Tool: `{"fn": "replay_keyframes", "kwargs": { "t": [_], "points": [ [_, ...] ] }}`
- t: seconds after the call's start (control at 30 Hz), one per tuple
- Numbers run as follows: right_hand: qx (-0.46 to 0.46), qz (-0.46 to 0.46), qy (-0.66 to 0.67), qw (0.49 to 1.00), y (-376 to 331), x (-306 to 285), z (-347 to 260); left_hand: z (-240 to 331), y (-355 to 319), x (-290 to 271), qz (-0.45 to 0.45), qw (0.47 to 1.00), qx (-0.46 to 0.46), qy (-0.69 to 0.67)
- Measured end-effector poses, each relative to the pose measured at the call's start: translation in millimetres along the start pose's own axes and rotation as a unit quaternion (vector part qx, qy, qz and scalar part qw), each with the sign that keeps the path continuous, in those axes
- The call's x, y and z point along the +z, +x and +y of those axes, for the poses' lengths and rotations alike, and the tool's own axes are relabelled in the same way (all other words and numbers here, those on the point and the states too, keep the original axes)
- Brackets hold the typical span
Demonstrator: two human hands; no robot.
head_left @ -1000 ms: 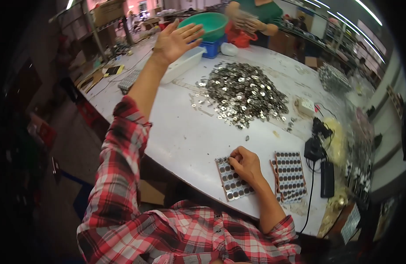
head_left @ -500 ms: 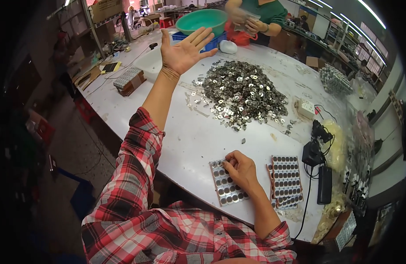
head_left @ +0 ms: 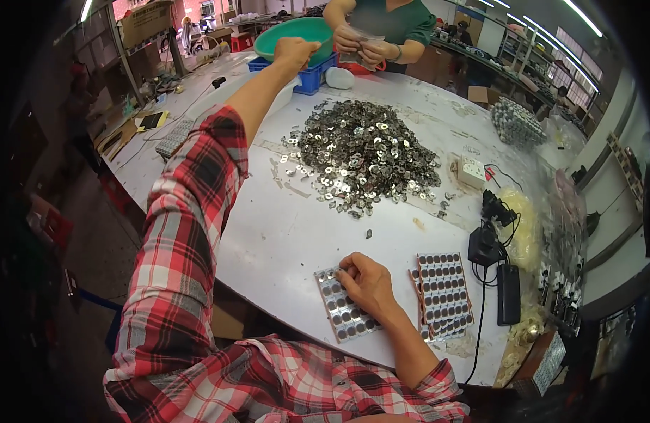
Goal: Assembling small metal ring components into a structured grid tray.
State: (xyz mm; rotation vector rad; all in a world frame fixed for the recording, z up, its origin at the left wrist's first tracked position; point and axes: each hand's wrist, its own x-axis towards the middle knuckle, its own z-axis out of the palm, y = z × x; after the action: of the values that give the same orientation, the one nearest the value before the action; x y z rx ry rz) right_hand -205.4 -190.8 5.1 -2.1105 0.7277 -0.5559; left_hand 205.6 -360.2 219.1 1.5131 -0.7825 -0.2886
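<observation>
Touching disc-studded sheet by near edge of tabletop with right hand, fingers pinched narrow; likely light, stiff, best held by rims; cannot tell left hand's grip.

White table bearing a metal-parts heap and dotted sheets

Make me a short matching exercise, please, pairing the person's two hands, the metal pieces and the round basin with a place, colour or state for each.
Column one:
1. Left hand
2. Right hand
3. Metal pieces
4. Round basin

Column two:
A. Heaped in a pile on the white table
B. Green
C. At the upper end of a sheet with rows of dark discs
D. Raised, with the arm outstretched

Right pairs: 1-D, 2-C, 3-A, 4-B.
</observation>
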Motion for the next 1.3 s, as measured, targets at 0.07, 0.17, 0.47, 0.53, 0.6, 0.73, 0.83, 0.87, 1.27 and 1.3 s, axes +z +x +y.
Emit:
{"fn": "replay_keyframes", "kwargs": {
  "t": [0.07,0.17,0.47,0.53,0.6,0.73,0.83,0.87,1.27,1.3],
  "points": [
    [-0.001,-0.005,0.003,1.0,-0.3,1.6,0.0,-1.0,23.9,10.8,0.022,0.961,0.194,0.198],
    [0.008,-0.006,-0.002,1.0,-1.5,-1.2,0.6,7.4,40.8,47.5,0.067,0.914,0.295,0.269],
    [-0.002,0.006,0.04,0.999,-2.2,1.6,-1.5,10.8,67.9,83.6,-0.002,0.954,0.102,0.283],
    [0.002,0.006,0.046,0.999,-1.7,0.6,-1.4,7.6,66.9,90.8,0.04,0.94,0.132,0.312],
    [-0.001,0.011,0.043,0.999,-2.8,-1.0,1.3,8.6,58.1,104.5,0.074,0.924,0.164,0.336],
    [0.006,0.022,0.046,0.999,-3.4,-0.2,2.6,4.3,65.5,106.7,0.129,0.891,0.17,0.401],
    [0.001,0.022,0.053,0.998,-1.2,-0.5,1.0,-0.2,67.0,128.3,0.132,0.898,0.194,0.371],
    [-0.011,0.016,0.05,0.999,-1.1,-1.2,0.3,0.4,69.6,128.8,0.118,0.908,0.198,0.349],
    [-0.003,-0.01,0.051,0.999,-5.0,-3.5,-1.0,5.0,77.9,110.2,0.017,0.971,0.195,0.139],
    [0.001,-0.013,0.055,0.998,-4.8,-3.8,-1.9,7.8,78.7,104.3,0.016,0.973,0.19,0.127]
  ]
}}
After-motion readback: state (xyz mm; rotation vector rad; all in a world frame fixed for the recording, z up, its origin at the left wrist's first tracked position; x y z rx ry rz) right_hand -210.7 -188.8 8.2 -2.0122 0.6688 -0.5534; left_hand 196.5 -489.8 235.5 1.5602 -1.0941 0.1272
